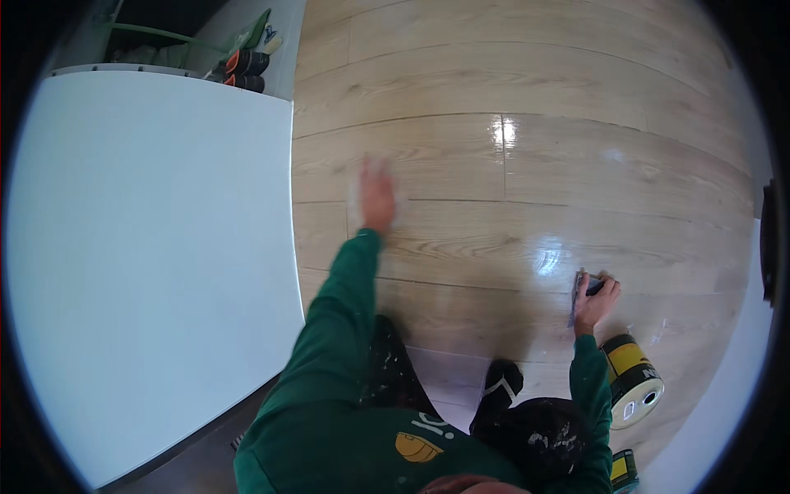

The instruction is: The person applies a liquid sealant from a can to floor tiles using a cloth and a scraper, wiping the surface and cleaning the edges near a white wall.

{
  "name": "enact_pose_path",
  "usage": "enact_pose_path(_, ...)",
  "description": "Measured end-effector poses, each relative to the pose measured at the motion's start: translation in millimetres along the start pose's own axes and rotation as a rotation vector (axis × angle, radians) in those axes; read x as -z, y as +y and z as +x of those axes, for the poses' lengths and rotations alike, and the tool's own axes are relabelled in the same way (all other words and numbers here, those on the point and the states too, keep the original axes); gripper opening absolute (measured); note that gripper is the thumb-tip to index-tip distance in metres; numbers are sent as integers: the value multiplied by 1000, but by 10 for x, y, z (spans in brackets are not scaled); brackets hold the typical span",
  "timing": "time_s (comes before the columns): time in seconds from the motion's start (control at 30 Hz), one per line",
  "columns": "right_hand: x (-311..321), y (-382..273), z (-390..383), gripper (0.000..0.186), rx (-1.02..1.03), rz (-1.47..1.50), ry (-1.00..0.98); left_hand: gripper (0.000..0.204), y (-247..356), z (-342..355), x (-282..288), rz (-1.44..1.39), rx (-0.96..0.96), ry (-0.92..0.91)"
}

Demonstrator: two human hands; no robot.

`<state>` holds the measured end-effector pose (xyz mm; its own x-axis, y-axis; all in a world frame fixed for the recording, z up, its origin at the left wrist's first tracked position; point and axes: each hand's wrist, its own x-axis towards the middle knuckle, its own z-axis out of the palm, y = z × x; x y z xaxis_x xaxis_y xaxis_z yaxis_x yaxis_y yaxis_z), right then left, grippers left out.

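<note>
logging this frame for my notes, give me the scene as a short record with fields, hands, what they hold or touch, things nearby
setting: person kneeling on a glossy wood-look plank floor, beside a large white panel
left hand: left hand stretched forward, blurred, pressing a pale cloth on the floor
right hand: right hand on the floor, gripping a small grey and black object, kind unclear
near right arm: yellow and black tin lying on its side
far corner: orange and black tool handles

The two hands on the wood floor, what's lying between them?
Nothing: in the head view only bare, glossy wood floor lies between the left hand and the right hand, which holds a small dark tool.
</note>
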<state>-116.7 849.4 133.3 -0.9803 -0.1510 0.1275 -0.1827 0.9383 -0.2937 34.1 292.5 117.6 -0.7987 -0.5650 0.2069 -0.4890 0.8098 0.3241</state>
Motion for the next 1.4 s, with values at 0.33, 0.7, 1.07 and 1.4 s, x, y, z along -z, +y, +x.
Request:
enact_pose_path(0.33,81,-74,78,47,-5,-8,24,49,581,390,-239,218,88,72)
enact_pose_path(0.7,96,15,62,54,-41,14,-5,56,1494,1182,-658,183,-357,-236)
enact_pose_path(1.07,169,170,117,57,-55,-25,25,48,2178,535,-597,49,-897,-516)
enact_pose_path(1.4,210,-63,174,52,-162,55,-103,52,1859,88,-439,81,-475,-321)
